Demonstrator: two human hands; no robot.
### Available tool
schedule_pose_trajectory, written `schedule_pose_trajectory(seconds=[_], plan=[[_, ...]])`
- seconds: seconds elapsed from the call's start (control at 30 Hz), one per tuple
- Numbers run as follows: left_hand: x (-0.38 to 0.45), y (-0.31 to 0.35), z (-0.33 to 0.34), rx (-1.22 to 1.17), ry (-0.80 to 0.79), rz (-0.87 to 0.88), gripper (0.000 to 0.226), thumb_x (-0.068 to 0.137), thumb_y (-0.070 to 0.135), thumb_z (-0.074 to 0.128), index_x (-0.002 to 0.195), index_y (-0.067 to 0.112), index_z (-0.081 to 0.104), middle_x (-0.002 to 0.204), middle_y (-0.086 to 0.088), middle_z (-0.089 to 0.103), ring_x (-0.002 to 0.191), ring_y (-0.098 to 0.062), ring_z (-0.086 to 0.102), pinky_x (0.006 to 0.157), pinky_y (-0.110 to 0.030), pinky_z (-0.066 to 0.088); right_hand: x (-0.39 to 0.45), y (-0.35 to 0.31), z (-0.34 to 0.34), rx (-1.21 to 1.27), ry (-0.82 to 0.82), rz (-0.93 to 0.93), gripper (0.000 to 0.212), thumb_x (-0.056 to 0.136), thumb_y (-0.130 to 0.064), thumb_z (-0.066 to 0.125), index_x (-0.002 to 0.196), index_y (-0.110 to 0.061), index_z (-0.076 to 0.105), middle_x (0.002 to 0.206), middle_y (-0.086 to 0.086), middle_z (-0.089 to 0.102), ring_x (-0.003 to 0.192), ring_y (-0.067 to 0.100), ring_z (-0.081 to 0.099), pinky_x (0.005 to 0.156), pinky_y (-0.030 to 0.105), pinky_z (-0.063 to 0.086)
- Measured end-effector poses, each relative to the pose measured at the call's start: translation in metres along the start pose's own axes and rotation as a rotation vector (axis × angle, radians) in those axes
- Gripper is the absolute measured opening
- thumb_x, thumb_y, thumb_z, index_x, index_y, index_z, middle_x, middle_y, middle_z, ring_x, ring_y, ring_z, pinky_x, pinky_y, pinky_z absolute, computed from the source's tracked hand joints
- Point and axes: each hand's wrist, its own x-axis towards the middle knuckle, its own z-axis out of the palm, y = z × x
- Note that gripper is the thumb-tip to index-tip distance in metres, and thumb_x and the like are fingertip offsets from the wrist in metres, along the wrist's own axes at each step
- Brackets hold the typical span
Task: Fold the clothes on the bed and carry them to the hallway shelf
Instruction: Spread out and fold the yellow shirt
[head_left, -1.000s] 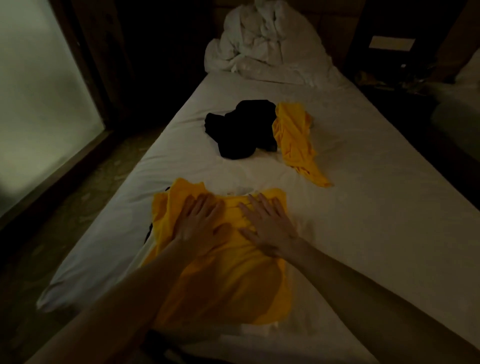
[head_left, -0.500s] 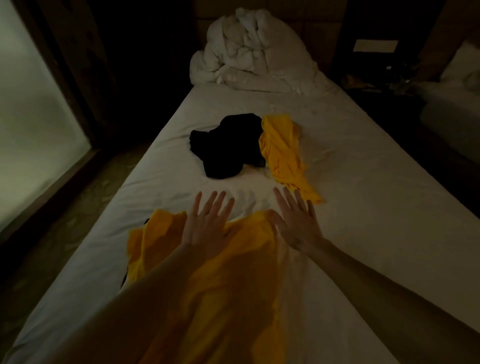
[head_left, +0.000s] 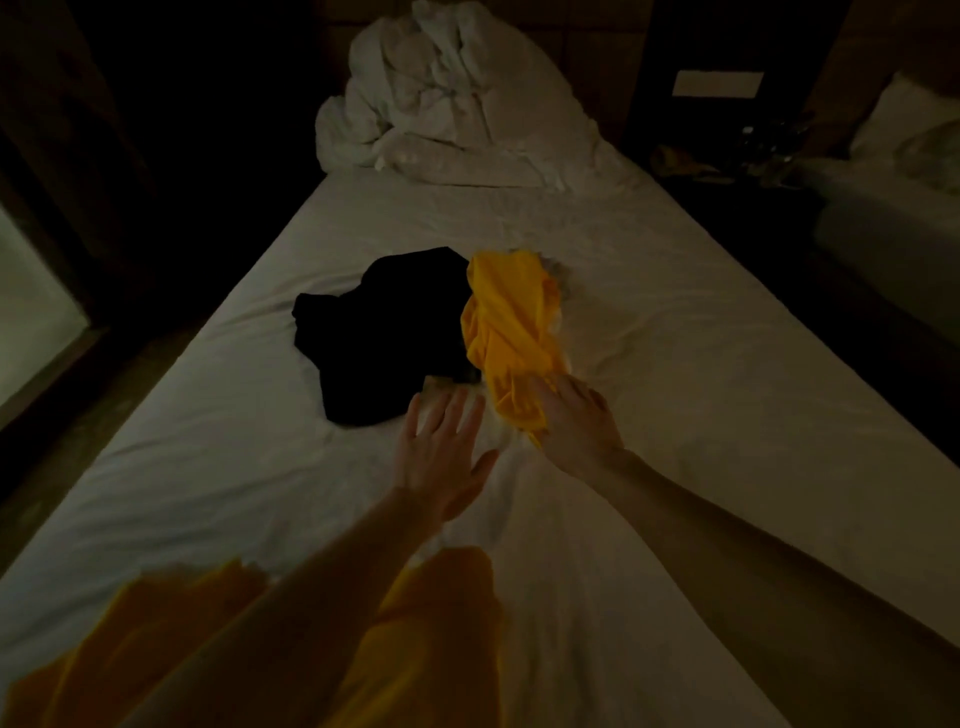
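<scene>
The right hand (head_left: 579, 423) reaches forward with its fingers laid on the near end of the crumpled yellow garment (head_left: 511, 332); whether they have closed on the cloth or only rest on it cannot be told in this dim light. The left hand (head_left: 441, 457) hangs just above the sheet beside it, fingers spread wide and holding nothing, probably ready to take a second hold so the piece can be drawn closer and laid flat. The yellow garment lies bunched lengthwise near the middle of the bed (head_left: 727, 415), its near tip under the right fingers, its far end well beyond both hands. Touching its left side is a rumpled black garment (head_left: 379, 332), just ahead of the left fingertips. Nearest the person, under the forearms, lies another yellow garment (head_left: 436, 639), flattened out. A heaped white duvet (head_left: 452, 98) sits at the head of the bed, out of the way.
</scene>
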Motion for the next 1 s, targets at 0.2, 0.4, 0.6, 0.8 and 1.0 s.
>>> schedule_pose_trajectory(seconds=[0.2, 0.4, 0.6, 0.8, 1.0], plan=[[0.038, 0.014, 0.042, -0.118, 0.108, 0.028, 0.079, 0.092, 0.056, 0.046, 0.153, 0.031, 0.003, 0.159, -0.002, 0.022, 0.144, -0.022, 0.025, 0.117, -0.045, 0.016, 0.035, 0.015, 0.027, 0.013, 0.106, 0.003, 0.041, 0.091, -0.015, 0.053, 0.131, -0.024, 0.049, 0.131, 0.001, 0.050, 0.122, 0.027, 0.045, 0.098, 0.041, 0.037], [0.051, 0.039, 0.020, -0.405, 0.228, -0.035, 0.062, 0.086, 0.043, 0.055, 0.142, 0.027, 0.034, 0.145, -0.003, 0.044, 0.128, -0.027, 0.047, 0.105, -0.043, 0.039, 0.028, 0.006, 0.001, 0.540, 0.252, -0.013, 0.027, 0.100, -0.015, 0.042, 0.123, -0.017, 0.055, 0.119, 0.010, 0.059, 0.108, 0.028, 0.056, 0.088, 0.038, 0.047], [0.029, 0.042, -0.073, -1.367, 0.190, -0.151, 0.019, 0.090, 0.012, 0.052, 0.105, 0.022, 0.058, 0.093, 0.013, 0.058, 0.084, -0.002, 0.056, 0.078, -0.028, 0.046, -0.019, -0.023, -0.071, 0.876, 0.345, -0.118, 0.017, 0.099, -0.032, 0.047, 0.109, -0.025, 0.058, 0.076, -0.010, 0.060, 0.067, 0.007, 0.057, 0.061, 0.026, 0.044], [-0.027, 0.050, -0.143, -1.583, 0.156, -0.213, 0.032, 0.090, -0.010, 0.036, 0.089, 0.016, 0.054, 0.080, -0.001, 0.058, 0.075, -0.015, 0.058, 0.065, -0.030, 0.049, -0.085, -0.024, -0.102, 1.314, 0.085, 0.265, 0.034, 0.099, -0.012, 0.044, 0.132, -0.014, 0.051, 0.110, 0.013, 0.055, 0.076, 0.020, 0.057, 0.053, 0.027, 0.045], [-0.097, 0.075, -0.189, -1.751, 0.016, -0.358, 0.041, 0.099, -0.004, 0.026, 0.104, 0.024, 0.055, 0.085, -0.001, 0.057, 0.080, -0.016, 0.055, 0.069, -0.031, 0.048, -0.132, -0.011, -0.050, 0.640, -0.048, 0.006, 0.043, 0.073, -0.023, 0.054, 0.107, 0.001, 0.064, 0.114, 0.026, 0.058, 0.109, 0.035, 0.058, 0.089, 0.049, 0.050]])
